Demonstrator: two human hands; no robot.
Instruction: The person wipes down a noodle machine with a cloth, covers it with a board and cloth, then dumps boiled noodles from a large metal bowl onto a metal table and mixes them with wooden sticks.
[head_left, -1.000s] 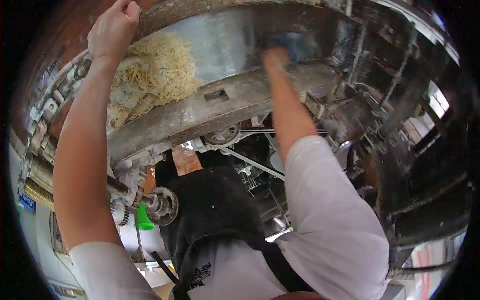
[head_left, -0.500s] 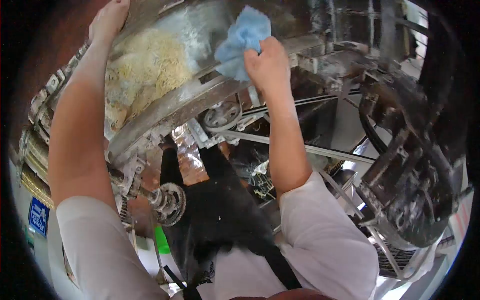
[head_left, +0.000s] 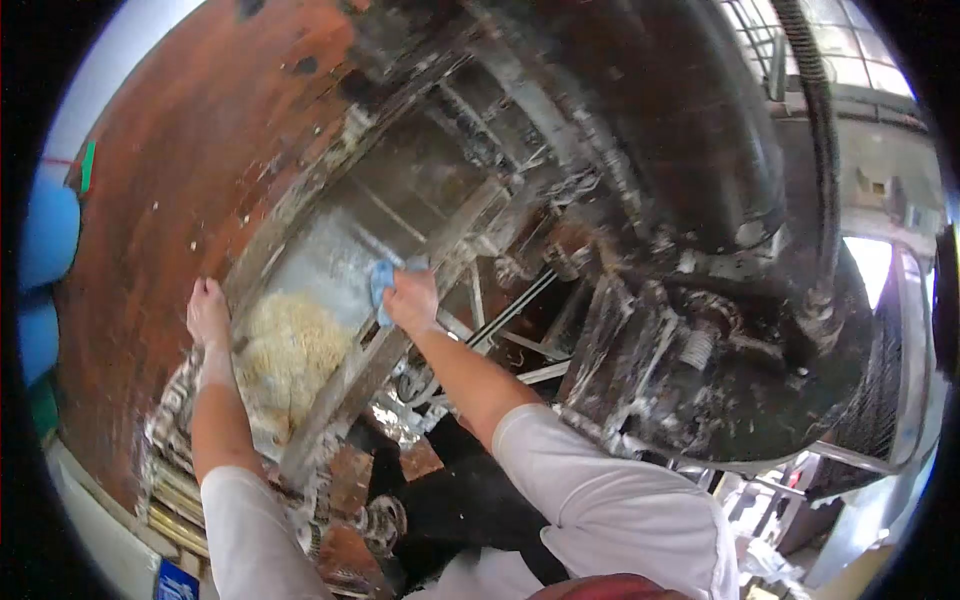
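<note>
My right hand [head_left: 412,300] is closed on a blue cloth [head_left: 381,284], part of which shows on both sides of the fingers. It is at the near rail of a metal tray [head_left: 325,255] dusted with white powder. A heap of pale, noodle-like strands [head_left: 290,350] lies in the tray's left part, between my two hands. My left hand [head_left: 208,312] rests by the tray's far left edge with its fingers curled in; whether anything is inside them is too small to make out.
A worn reddish-brown surface [head_left: 180,200] lies beyond the tray. Large dark machinery [head_left: 690,370] with a hanging hose [head_left: 822,150] stands at right. Belts and a pulley are below the tray. Blue containers [head_left: 45,235] are at far left.
The view has swung, showing more of the brown surface and machine. My right hand, with the cloth, has come from the tray's right part toward the strands. My left hand stays near the tray's edge.
</note>
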